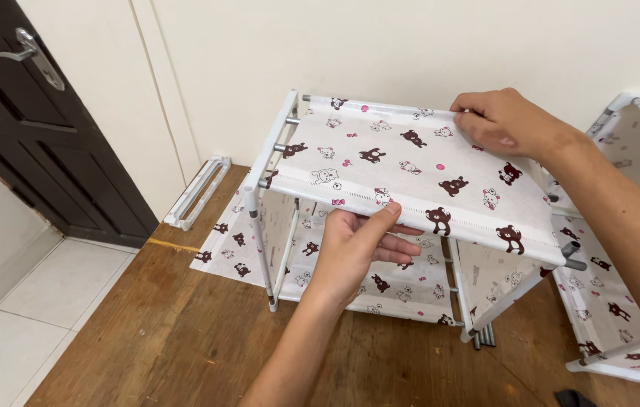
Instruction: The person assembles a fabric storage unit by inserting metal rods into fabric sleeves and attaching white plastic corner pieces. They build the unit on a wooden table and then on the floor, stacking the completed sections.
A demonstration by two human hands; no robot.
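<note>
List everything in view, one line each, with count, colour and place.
fabric shelf unit: one, white with brown bear print, centre on the floor
second shelf unit: one, same print, right edge
loose white frame piece: one, against the wall
grey tubes: a few, under the unit's right corner
door: one, dark brown, top left
wooden floor: brown
left hand: grips the shelf's front edge
right hand: on the shelf's back edge

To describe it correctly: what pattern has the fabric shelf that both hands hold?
White fabric shelf with dark brown bears, white bears and small pink marks; the head view shows it.
</note>
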